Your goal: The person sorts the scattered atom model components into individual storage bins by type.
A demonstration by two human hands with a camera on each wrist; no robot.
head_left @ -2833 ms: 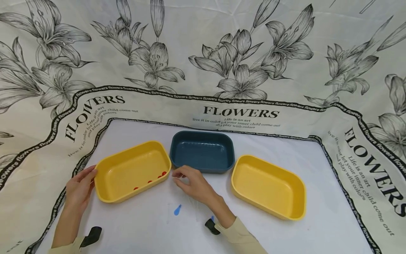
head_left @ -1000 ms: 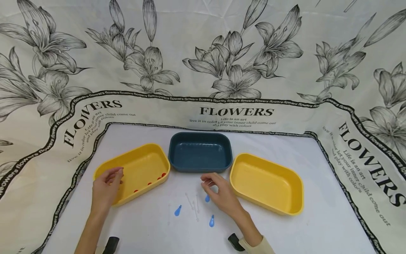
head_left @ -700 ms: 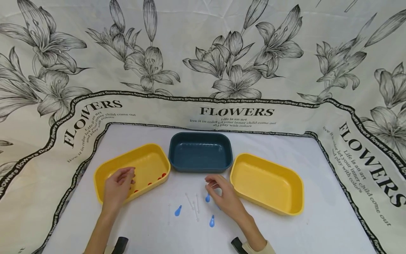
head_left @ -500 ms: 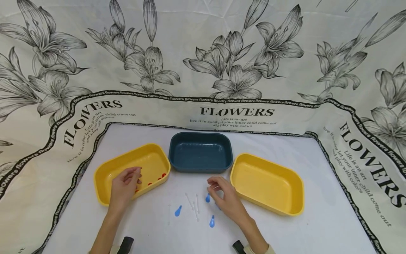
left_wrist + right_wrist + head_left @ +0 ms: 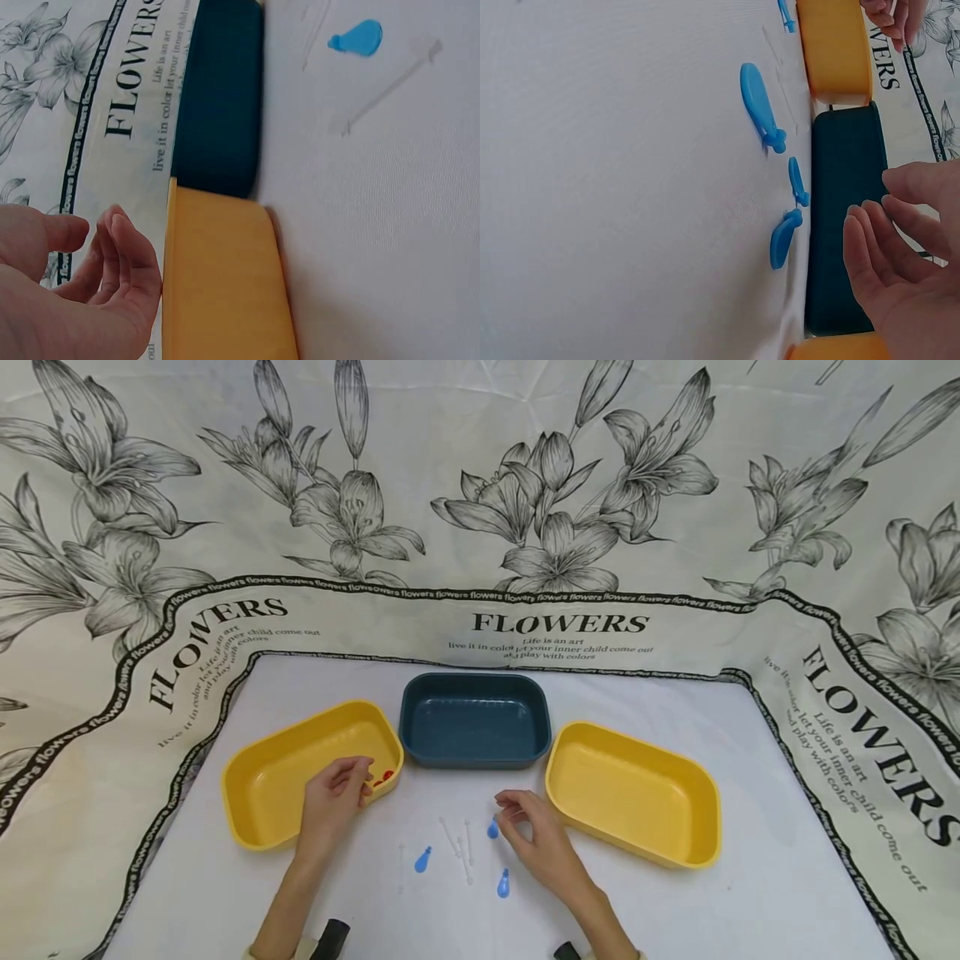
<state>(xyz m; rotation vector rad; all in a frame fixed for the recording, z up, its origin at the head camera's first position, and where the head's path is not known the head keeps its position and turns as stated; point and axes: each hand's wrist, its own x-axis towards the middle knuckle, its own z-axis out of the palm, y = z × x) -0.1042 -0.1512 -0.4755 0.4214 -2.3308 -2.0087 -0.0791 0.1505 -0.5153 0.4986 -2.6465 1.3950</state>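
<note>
Nearest you, a black band (image 5: 330, 939) sits at your left wrist and another, cut off by the frame, at your right, above the white tabletop (image 5: 442, 931). Ahead of these, one blue drop-shaped piece (image 5: 503, 883) lies on the table, with a second blue piece (image 5: 422, 860) to its left. Your right hand (image 5: 536, 837) hovers beyond them, its fingers softly bent and the thumb apart, with nothing in its grasp; a third blue piece (image 5: 492, 829) is just beside its fingertips. The right wrist view shows four such pieces in all. Thin white sticks (image 5: 450, 837) lie between your hands.

Your left hand (image 5: 333, 793) is over the near right part of the left yellow tray (image 5: 262, 793), fingers loosely bent, a gap before the thumb, holding nothing; whether it touches the rim, you cannot tell. Red pieces (image 5: 387, 775) lie in that tray's right corner. The right yellow tray (image 5: 633, 793) stands beyond your right hand. Farther back, between both, is the dark blue tray (image 5: 476, 727), then a flower-printed cloth (image 5: 562, 552).
</note>
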